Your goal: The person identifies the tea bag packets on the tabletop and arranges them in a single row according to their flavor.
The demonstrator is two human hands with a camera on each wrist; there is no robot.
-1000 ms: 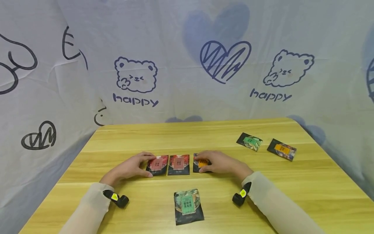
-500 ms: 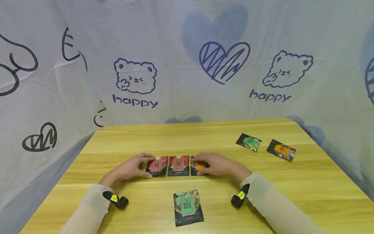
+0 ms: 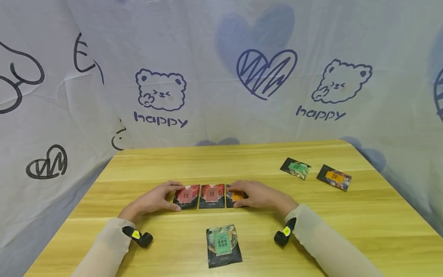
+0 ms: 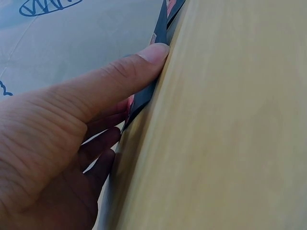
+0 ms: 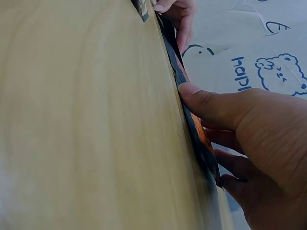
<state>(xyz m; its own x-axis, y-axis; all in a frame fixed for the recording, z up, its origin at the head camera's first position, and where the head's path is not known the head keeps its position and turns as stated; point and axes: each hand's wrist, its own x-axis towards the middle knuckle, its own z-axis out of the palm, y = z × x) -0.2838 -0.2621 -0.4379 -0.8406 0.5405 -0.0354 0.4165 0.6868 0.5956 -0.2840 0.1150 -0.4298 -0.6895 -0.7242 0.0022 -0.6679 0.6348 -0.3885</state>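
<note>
In the head view, three dark tea packets lie in a row on the wooden table. My left hand (image 3: 160,198) holds the left red-labelled tea packet (image 3: 188,195) by its near and far edges, thumb near and fingertips far. Beside it lies a second red-labelled tea packet (image 3: 212,195), untouched. My right hand (image 3: 261,195) grips the orange-labelled tea packet (image 3: 237,196) at the row's right end in the same way, covering its right part. Both wrist views show the thumbs on the packets' near edges: left thumb (image 4: 154,53), right thumb (image 5: 191,91).
A green-labelled packet (image 3: 223,246) lies nearer me, below the row. At the far right of the table (image 3: 173,161) are another green-labelled packet (image 3: 295,168) and another orange-labelled packet (image 3: 334,177). A printed white cloth (image 3: 207,77) hangs behind the table.
My right hand has slid the orange-labelled tea packet slightly left, closing the gap to the middle red one; it holds still over the last half second. My left hand stays in place.
</note>
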